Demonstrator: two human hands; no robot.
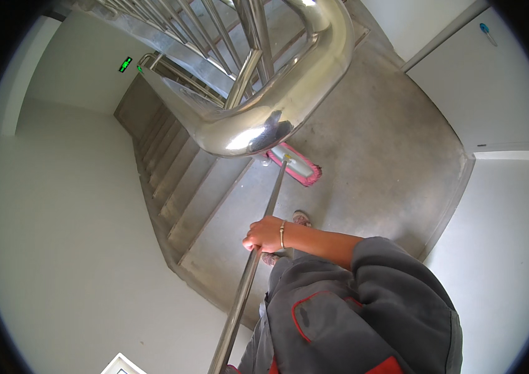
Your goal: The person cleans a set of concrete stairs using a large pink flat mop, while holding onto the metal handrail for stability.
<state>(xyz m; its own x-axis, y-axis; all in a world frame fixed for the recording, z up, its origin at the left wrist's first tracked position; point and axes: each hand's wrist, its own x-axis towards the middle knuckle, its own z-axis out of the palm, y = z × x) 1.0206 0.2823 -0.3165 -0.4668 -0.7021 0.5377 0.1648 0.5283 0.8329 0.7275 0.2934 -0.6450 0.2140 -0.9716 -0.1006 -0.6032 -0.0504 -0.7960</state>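
My right hand [265, 233] grips the metal pole of a flat mop [271, 201] partway along its length. A bracelet circles the wrist. From the hand the pole runs up the picture to the mop head [296, 165], which has a pale plate and a pink fringed pad. The head lies on the concrete landing [358, 154], its far end partly hidden behind the steel handrail bend. Towards me the pole leaves the picture at the bottom edge. My left hand is out of view.
A thick polished steel handrail [250, 131] curves close in front. Concrete stairs [194, 187] lie to the left, beside a white wall [68, 210]. At the right is a pale door [484, 89] with a blue-headed object on it. A green lit exit sign [125, 64] hangs at upper left.
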